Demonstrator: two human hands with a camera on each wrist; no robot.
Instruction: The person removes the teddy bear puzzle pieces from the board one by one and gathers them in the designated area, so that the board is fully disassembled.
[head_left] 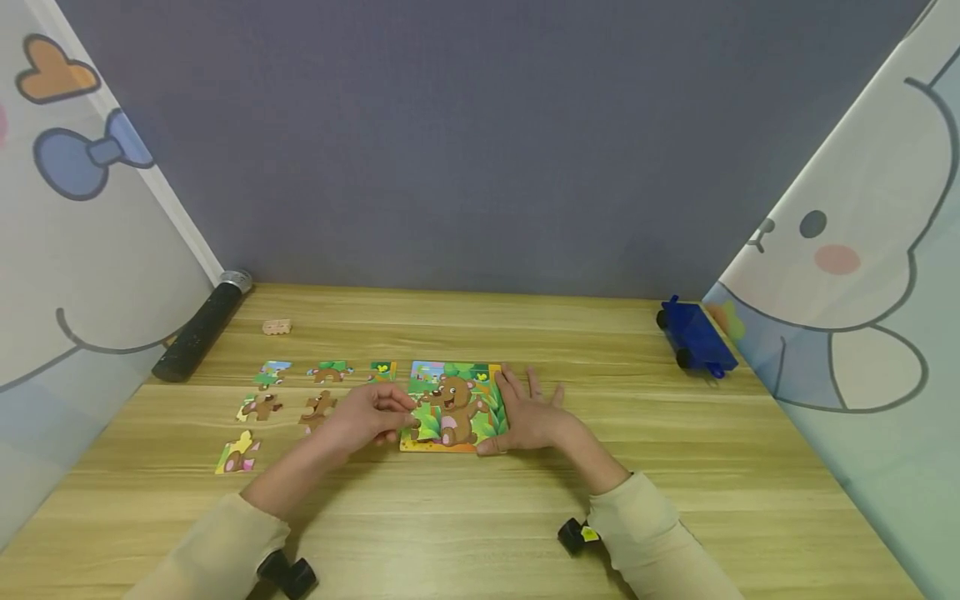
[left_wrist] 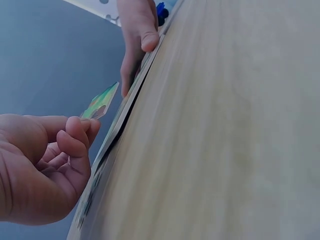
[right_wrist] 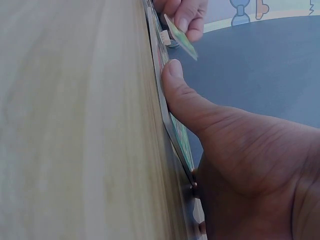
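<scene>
A bear jigsaw puzzle (head_left: 453, 382) lies flat on the table in the head view. My left hand (head_left: 366, 418) pinches a green puzzle piece (head_left: 427, 425) between thumb and fingers, over the puzzle's left part. In the left wrist view that piece (left_wrist: 102, 104) is tilted and held off the board. My right hand (head_left: 531, 422) rests at the puzzle's right edge with fingers spread. The right wrist view shows its thumb (right_wrist: 187, 97) against the board's edge. Several loose pieces, among them a bear-body piece (head_left: 238, 454) and a brown piece (head_left: 318, 407), lie to the left.
A small wooden block (head_left: 277, 327) sits behind the loose pieces. At the left edge lies a black cylinder with a silvery end (head_left: 201, 329). A blue wheeled toy (head_left: 695, 337) stands at the back right. A grey panel (head_left: 480, 150) rises behind the wooden table (head_left: 450, 533).
</scene>
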